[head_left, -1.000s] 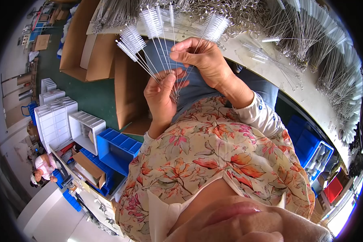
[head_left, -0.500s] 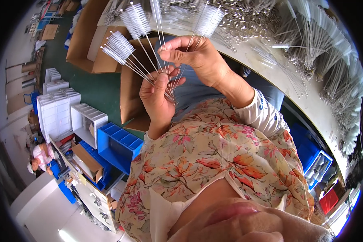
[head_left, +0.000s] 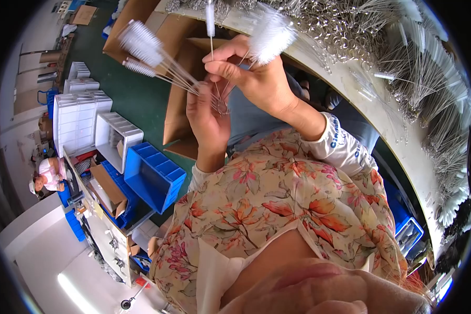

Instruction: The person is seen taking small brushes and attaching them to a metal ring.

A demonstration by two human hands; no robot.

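My left hand is closed around the looped wire ends of several white-bristled wire brushes. Some of these brushes fan out to the left, blurred by motion, and a narrower brush sits just below them. Between thumb and fingertips, my right hand pinches the wire stem of a slim upright brush. A fuller white brush head stands over the back of my right hand, its stem running down toward the left hand. Both hands are close together, in front of my body.
A pale worktable curves along the top and right, heaped with metal rings and many wire brushes. Open cardboard boxes stand beside my left hand. White crates and a blue crate lie left; a person sits farther off.
My view has shifted slightly. The fanned brushes have swung and blurred, with the left ones closer together. The slim brush now stands apart in my right fingertips, and the right-hand brush head sits lower.
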